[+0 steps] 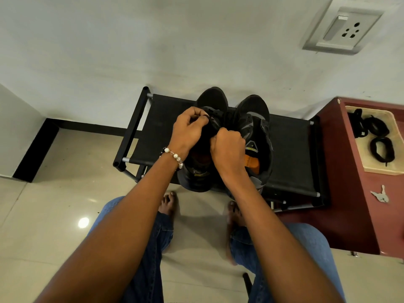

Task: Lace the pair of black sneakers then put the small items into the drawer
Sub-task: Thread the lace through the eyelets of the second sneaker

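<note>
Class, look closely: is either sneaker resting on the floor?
No, both sneakers sit on the black rack, above the tiled floor.

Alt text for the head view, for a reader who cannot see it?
Both hands, left and right, pinch a black lace over the left sneaker of a black pair on a black shoe rack. Right, a maroon cabinet holds coiled laces and keys.
</note>
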Motion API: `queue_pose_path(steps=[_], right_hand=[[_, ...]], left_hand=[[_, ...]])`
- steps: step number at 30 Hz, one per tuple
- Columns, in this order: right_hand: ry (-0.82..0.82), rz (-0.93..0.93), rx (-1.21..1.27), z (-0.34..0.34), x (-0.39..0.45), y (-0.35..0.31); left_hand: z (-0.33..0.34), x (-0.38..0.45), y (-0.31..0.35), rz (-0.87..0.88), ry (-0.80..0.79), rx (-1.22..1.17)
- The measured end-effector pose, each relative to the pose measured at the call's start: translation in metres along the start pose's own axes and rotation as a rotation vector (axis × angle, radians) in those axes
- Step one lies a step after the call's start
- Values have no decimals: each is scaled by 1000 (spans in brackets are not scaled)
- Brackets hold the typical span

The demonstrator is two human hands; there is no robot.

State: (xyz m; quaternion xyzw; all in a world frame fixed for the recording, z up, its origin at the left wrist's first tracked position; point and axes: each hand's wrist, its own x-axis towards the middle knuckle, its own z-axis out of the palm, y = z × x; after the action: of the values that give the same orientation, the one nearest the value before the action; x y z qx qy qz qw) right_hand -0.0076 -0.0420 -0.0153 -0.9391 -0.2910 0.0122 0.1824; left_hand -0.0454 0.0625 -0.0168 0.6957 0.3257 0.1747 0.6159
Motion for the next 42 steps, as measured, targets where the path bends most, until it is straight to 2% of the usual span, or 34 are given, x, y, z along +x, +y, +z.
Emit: queue_pose_path(steps=[4, 7, 13, 19, 22, 25, 27, 28, 29, 31, 33, 34, 37, 38, 40, 42], right_hand=[[14, 10, -4, 2, 0, 0], [27, 5, -7, 3, -2, -2], [82, 13, 6, 3, -4, -12], [55, 3, 2, 2, -4, -11], [58, -6, 3, 2, -4, -10], [67, 6, 16, 4, -4, -10], [51, 24, 24, 5, -2, -7], [43, 32, 26, 6, -1, -5], [39, 33, 23, 6, 0, -4], [40, 33, 30, 5, 0, -3], [45, 23, 44, 4, -1, -4], [45, 18, 39, 4, -2, -4], [26, 22, 2, 2, -2, -2], [24, 25, -4, 2, -2, -2], [23, 31, -8, 3, -2, -2], [24, 28, 1, 3, -2, -2]], left_hand=[[-5, -1, 15, -134, -139, -63], [-9, -7, 29, -214, -128, -190], [-29, -3, 44, -184, -25, -711], [-52, 5, 43, -89, 35, -1189], [-60, 8, 44, -42, 62, -1322], [-65, 10, 40, 8, 66, -1312], [-68, 12, 37, 15, 70, -1175], [-70, 13, 35, -19, 89, -1025], [-70, 14, 34, -52, 128, -797], [-65, 15, 26, -22, 201, -154], [-57, 14, 17, 116, 157, 403], [-54, 13, 16, 185, 89, 547], [-48, 11, 19, 361, -119, 662], [-45, 8, 21, 425, -161, 776], [-39, 3, 23, 530, -177, 1044], [-35, 1, 20, 611, -122, 1129]])
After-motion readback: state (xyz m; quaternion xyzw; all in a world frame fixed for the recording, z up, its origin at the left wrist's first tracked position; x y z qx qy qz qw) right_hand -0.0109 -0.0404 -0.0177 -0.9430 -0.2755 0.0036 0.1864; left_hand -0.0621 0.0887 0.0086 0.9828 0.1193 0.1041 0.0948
